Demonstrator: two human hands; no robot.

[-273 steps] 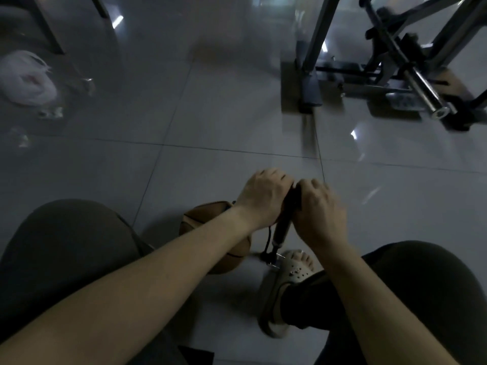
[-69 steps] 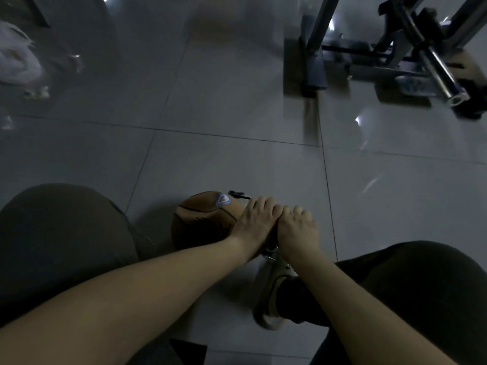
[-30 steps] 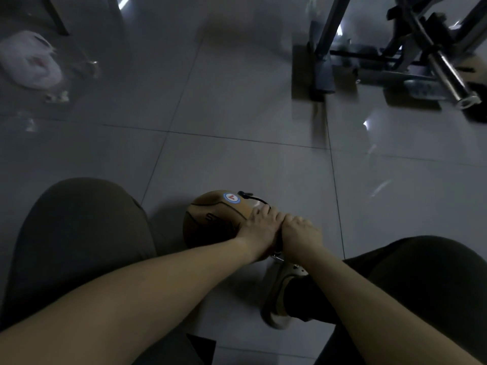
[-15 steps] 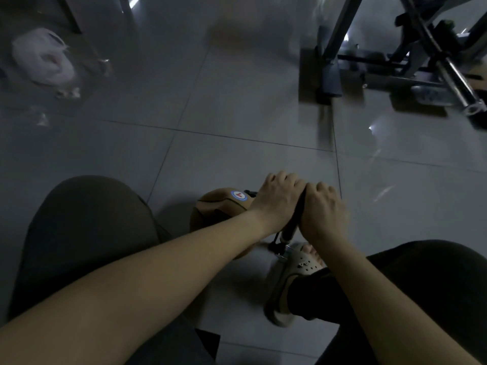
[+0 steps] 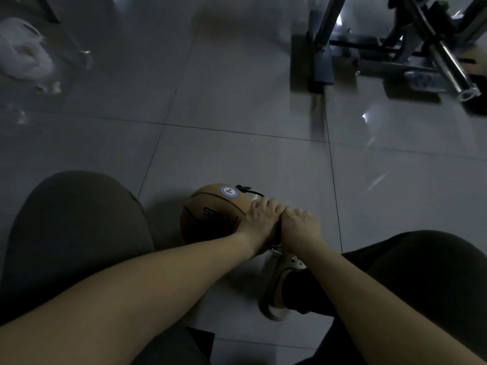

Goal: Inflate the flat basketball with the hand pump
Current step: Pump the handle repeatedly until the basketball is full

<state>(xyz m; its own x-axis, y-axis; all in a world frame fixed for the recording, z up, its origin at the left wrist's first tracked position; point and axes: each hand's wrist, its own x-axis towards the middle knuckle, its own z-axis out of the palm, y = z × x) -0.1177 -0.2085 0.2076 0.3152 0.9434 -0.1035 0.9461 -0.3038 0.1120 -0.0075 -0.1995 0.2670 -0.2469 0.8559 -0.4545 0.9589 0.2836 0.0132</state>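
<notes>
Now I am sitting over the grey tiled floor [image 5: 237,101], the brown basketball [image 5: 210,214] is resting on it just beside my shoe [image 5: 276,285], and I am curling my left hand [image 5: 259,219] and right hand [image 5: 300,227] side by side around the mostly hidden pump [image 5: 275,249], whose thin black hose [image 5: 250,192] is reaching the ball's top.

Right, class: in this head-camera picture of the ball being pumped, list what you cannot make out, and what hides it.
All head view.
Pump: almost all under the left hand and right hand; only a metal bit at its foot shows.
Hose: runs behind the left hand.
Ball lettering: dark, partly covered by the left hand.
Bag: blurred, cut by the left edge.
Frame: cut by the top and right edges.
</notes>
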